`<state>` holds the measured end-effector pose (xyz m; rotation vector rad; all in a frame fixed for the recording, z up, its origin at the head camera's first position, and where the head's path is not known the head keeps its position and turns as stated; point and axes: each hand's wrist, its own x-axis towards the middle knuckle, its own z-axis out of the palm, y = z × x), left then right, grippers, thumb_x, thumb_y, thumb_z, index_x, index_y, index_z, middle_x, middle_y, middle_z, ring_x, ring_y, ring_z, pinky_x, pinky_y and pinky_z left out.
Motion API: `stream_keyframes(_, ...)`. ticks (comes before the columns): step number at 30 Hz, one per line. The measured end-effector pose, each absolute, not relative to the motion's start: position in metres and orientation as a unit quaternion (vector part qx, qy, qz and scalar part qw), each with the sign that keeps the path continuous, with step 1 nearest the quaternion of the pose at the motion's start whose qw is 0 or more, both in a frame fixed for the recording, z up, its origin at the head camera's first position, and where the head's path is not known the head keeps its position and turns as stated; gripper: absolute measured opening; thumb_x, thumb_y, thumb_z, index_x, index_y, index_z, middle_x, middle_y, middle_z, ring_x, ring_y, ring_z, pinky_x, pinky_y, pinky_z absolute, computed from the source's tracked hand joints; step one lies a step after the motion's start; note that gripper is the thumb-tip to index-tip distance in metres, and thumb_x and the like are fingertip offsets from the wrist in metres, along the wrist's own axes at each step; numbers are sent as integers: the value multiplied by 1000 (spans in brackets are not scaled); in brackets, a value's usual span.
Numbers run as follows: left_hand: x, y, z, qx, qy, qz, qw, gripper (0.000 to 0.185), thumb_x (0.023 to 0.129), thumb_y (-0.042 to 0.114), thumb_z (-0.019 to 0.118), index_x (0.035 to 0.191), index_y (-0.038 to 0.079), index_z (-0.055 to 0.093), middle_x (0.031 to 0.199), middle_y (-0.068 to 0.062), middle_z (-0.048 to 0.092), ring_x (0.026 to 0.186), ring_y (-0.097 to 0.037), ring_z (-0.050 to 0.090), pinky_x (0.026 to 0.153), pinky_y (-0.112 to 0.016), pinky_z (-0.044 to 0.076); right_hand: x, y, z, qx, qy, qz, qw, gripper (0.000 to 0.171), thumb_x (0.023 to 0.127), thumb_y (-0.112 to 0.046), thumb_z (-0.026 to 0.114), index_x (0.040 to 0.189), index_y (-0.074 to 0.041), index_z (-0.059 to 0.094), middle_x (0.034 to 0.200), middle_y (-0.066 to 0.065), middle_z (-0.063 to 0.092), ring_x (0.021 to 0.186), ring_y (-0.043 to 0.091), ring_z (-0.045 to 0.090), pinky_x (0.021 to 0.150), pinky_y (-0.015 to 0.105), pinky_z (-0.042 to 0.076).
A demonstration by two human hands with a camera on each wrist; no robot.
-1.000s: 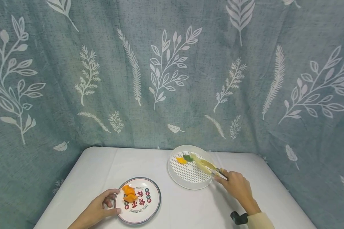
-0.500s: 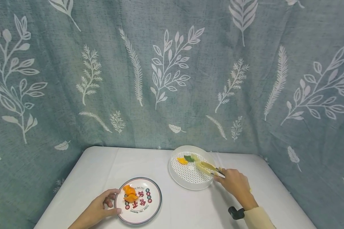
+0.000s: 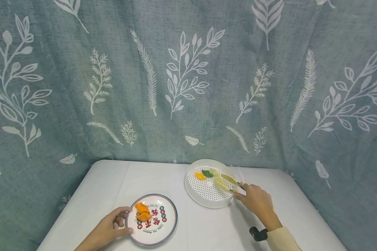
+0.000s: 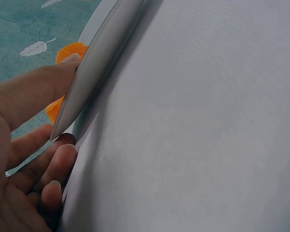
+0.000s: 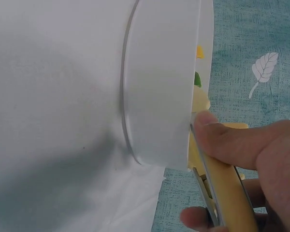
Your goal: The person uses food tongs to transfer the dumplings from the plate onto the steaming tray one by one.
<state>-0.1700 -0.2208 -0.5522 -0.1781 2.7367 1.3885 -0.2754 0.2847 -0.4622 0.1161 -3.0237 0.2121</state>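
My left hand (image 3: 108,223) grips the near-left rim of a white plate (image 3: 168,226) with red and green lettering. Two orange dumplings (image 3: 143,217) lie on the plate, touching each other. My right hand (image 3: 256,200) holds food tongs (image 3: 222,185) with yellowish tips, their arms spread apart over a white perforated steamer basket (image 3: 204,193). Inside the basket sit a yellow dumpling (image 3: 200,176), a dark green one (image 3: 207,173) and a pale one (image 3: 214,172). In the right wrist view the basket wall (image 5: 159,87) hides most of its contents.
Both dishes stand on a white-covered table (image 3: 194,230). A green-grey curtain (image 3: 188,146) with a white leaf print hangs behind and at the sides. The basket is close to the table's back edge. A dark band (image 3: 258,234) is on the right wrist.
The arms of the tongs have spread apart, and the pale dumpling lies beyond their tips, next to the green one. The right hand has shifted slightly; the left hand and plate have stayed still.
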Motion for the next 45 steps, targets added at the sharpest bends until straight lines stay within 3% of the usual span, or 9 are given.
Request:
stream_keyframes(12,-170,-222,-552,-50,885,461,39,78,67,33,96,134,12,63,103,3,61,83,-16,50,71,-28,41,-264,283,-472,50,-989,105,86,73,86,-55,78,134,-2,67,86,10,66,63,20,49,49,38,39)
stream_keyframes(16,-170,-222,-553,-52,885,460,43,78,67,34,97,134,11,63,103,3,62,83,-16,50,71,-29,41,-259,276,-472,60,-988,112,90,72,87,-56,76,134,-3,67,88,9,68,64,19,49,49,37,40)
stream_keyframes(22,-171,-222,-555,-53,888,455,46,80,66,37,96,134,12,63,102,4,62,83,-16,50,70,-29,41,-252,265,-470,68,-985,115,112,69,86,-54,78,134,-5,68,74,0,53,63,17,47,50,35,38)
stream_keyframes(30,-170,-221,-552,-53,883,465,44,78,68,33,96,134,11,63,102,2,61,83,-16,50,70,-28,41,-245,251,-464,94,-977,126,141,68,84,-53,81,132,-7,69,73,-2,51,60,13,44,49,31,36)
stream_keyframes(45,-171,-220,-552,-67,887,455,38,83,64,37,98,136,13,63,102,3,62,83,-16,50,71,-28,42,-228,207,-473,150,-965,158,145,63,81,-52,83,128,-11,73,74,-9,51,60,7,41,50,27,36)
